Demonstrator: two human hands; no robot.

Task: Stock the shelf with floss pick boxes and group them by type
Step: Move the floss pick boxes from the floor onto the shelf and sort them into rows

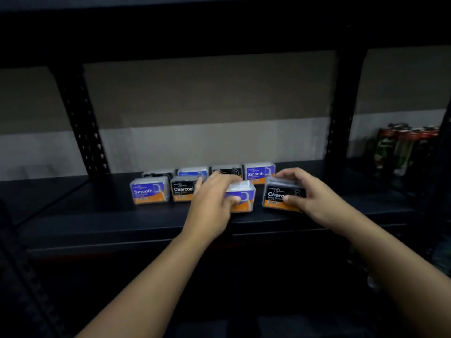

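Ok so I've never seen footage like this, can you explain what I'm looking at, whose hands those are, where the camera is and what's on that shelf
There is no machine here. A person wears one wide-angle camera on the head, looking forward and down, so both arms reach in from the bottom of the picture.

They stand at a dark metal shelf. On it sit small floss pick boxes in two rows: blue ones labelled Smooth, like the front left box, and black ones labelled Charcoal, like the one beside it. The types are mixed for now.

The left hand grips a blue Smooth box. The right hand grips a black Charcoal box, its fingers over the top.

Far right, some blurred red and green packages stand on the neighbouring shelf.
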